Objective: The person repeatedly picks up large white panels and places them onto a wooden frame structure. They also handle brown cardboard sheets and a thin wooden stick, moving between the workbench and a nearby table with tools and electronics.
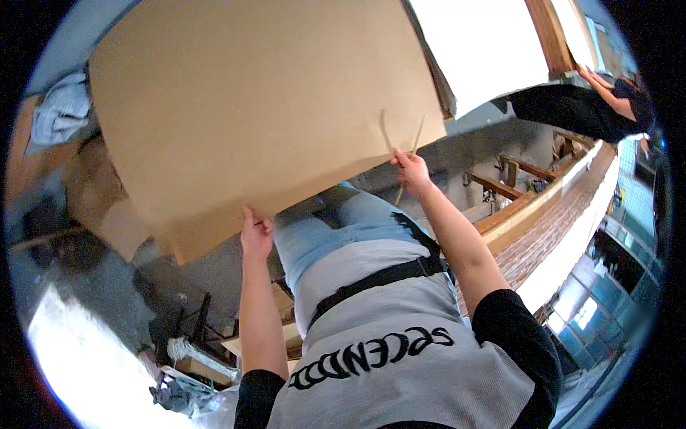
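Note:
A big brown sheet of cardboard (271, 100) spreads out in front of me, its near edge slanting across my legs. My left hand (256, 232) is closed on that near edge, thumb on top and the other fingers partly hidden. Farther right, my right hand (411, 170) pinches a thin, bent brown strip (416, 136) beside the sheet's right corner. The strip's ends stick up over the cardboard, and a piece hangs below the hand. Whether the right fingers also grip the sheet, I cannot tell.
White sheets (479, 50) lie beyond the cardboard's right edge, near a wooden post (549, 36). Another person (622, 100) in dark clothing reaches toward it. A long wooden frame (543, 196) runs along the right. Grey cloth (61, 107) lies far left, and clutter (193, 379) covers the lower left.

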A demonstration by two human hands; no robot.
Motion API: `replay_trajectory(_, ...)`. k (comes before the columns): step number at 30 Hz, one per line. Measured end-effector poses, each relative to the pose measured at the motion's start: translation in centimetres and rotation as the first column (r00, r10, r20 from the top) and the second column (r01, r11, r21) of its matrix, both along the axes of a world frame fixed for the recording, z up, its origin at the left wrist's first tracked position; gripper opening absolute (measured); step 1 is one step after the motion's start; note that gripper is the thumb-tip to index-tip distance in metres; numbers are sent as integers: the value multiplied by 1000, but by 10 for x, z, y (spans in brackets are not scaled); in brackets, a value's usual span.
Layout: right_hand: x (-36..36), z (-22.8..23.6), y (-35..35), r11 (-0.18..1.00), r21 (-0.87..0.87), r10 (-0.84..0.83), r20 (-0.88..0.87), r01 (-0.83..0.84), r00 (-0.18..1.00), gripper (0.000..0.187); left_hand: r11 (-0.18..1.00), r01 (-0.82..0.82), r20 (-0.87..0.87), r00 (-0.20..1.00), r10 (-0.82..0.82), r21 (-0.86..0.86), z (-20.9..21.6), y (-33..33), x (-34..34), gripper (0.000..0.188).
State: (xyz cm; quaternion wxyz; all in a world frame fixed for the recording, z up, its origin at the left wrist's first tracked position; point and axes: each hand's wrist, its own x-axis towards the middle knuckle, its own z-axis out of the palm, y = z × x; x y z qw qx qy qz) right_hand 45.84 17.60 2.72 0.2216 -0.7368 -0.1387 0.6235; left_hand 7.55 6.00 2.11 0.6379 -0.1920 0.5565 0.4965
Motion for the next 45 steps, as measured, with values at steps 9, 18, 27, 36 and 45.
replay_trajectory(9, 31, 4, -5, 978, -84, 201, 160, -190, 966, 26, 992, -117, 273, 953, 128, -56, -23, -22, -4, 34)
replay_trajectory(18, -81, 75, 25, 265, -90, 772, 617, -960, 156, 29, 988, -129, 275, 956, 102, 83, -17, -23, 6, 24)
replay_trajectory(27, -266, 74, 41, -298, -297, 438, 802, -907, -407, 18, 985, -146, 271, 955, 117, 88, -20, -17, 5, 28)
replay_trajectory(36, -238, 42, 36, -245, -241, 548, 765, -939, -340, 12, 998, -69, 209, 976, 67, 6, -29, -21, 0, 27)
replay_trajectory(45, -119, 50, 61, 356, 174, 692, 612, -918, 384, 18, 998, -60, 63, 996, 59, 13, -25, -10, 1, 25)
